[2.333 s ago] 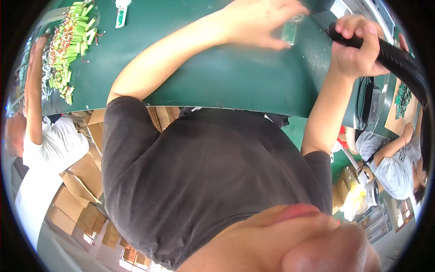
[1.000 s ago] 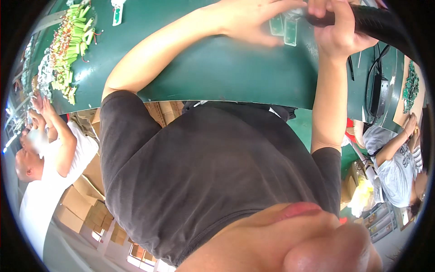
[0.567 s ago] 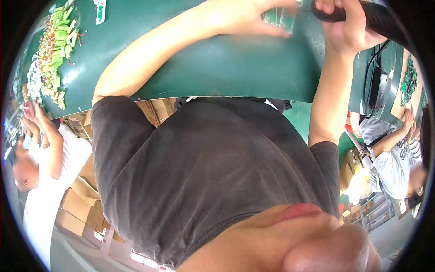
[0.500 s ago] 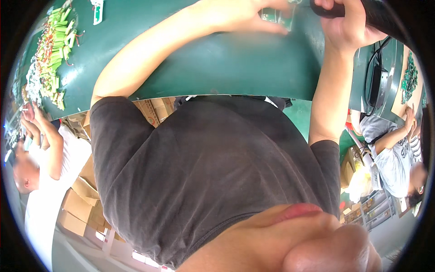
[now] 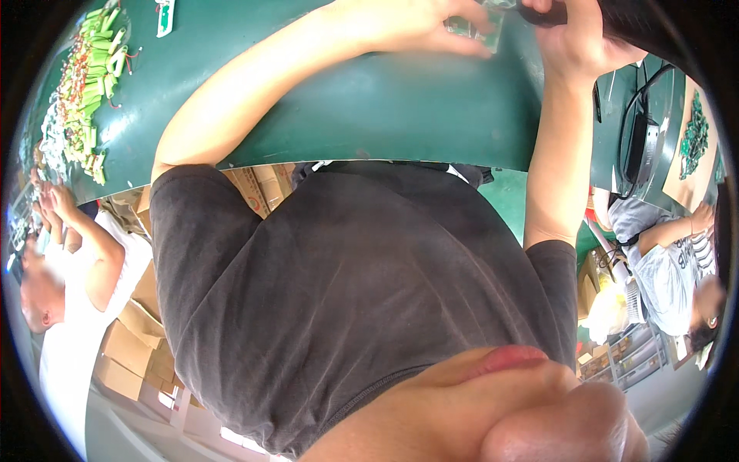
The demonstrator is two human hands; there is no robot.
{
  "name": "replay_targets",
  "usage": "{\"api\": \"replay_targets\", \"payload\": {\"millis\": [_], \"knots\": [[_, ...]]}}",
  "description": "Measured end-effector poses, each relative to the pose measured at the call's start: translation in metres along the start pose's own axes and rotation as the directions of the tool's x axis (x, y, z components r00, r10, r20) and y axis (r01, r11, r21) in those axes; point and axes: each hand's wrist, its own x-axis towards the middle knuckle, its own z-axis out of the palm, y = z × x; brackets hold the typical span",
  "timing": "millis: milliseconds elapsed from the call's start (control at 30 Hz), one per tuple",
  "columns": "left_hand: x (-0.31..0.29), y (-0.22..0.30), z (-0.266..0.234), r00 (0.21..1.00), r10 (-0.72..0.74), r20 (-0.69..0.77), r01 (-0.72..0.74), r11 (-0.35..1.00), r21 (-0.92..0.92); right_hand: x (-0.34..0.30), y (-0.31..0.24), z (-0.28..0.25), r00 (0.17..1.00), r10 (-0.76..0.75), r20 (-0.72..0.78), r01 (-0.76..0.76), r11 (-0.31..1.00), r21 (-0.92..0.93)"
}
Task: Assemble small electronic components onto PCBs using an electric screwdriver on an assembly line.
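Note:
Near the top edge, my left hand (image 5: pixel 427 27) has its thumb and fingers curved around a small green circuit board (image 5: pixel 466 28) with a clear, shiny edge. The fingertips partly cover it and are slightly blurred. To its right, my right hand (image 5: pixel 573 48) is wrapped round a dark, rounded tool handle (image 5: pixel 543 15), whose exact kind I cannot make out. The tool's end points toward the board, and the frame's top edge cuts part of it off. Both hands are above the green tabletop (image 5: pixel 400 100).
Green-wrapped cells with wires (image 5: pixel 100 77) are heaped at the left. A white-and-green piece (image 5: pixel 165 17) lies near them. At right are a black power adapter (image 5: pixel 640 150) with cables and a pile of green boards (image 5: pixel 695 135). People sit on both sides; cardboard boxes (image 5: pixel 127 350) stand behind.
My right hand and the dark tool have shifted slightly left, toward the board. My left hand stays by the board, its fingers a little more curled. The people at both sides have moved their arms.

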Motion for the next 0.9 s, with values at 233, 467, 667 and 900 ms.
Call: {"api": "replay_targets", "payload": {"millis": [233, 467, 667, 900], "knots": [[-0.002, -0.001, 0.001, 1.0, -0.014, 0.01, 0.014, 1.0, -0.011, 0.0, -0.003, 0.004, 0.999, 0.028, 0.036, -0.027, 0.999, -0.017], [-0.001, 0.0, -0.001, 1.0, -0.011, 0.005, 0.011, 1.0, 0.002, -0.005, 0.004, 0.007, 1.0, 0.002, -0.02, -0.002, 1.0, -0.009], [0.0, 0.0, -0.001, 1.0, 0.008, 0.012, -0.008, 1.0, -0.004, -0.013, 0.001, 0.009, 0.993, 0.112, -0.024, -0.112, 0.994, -0.009], [-0.006, -0.005, -0.002, 1.0, 0.027, 0.008, -0.027, 0.998, 0.055, -0.011, 0.004, 0.007, 0.99, 0.097, -0.102, -0.1, 0.995, -0.025]]}}
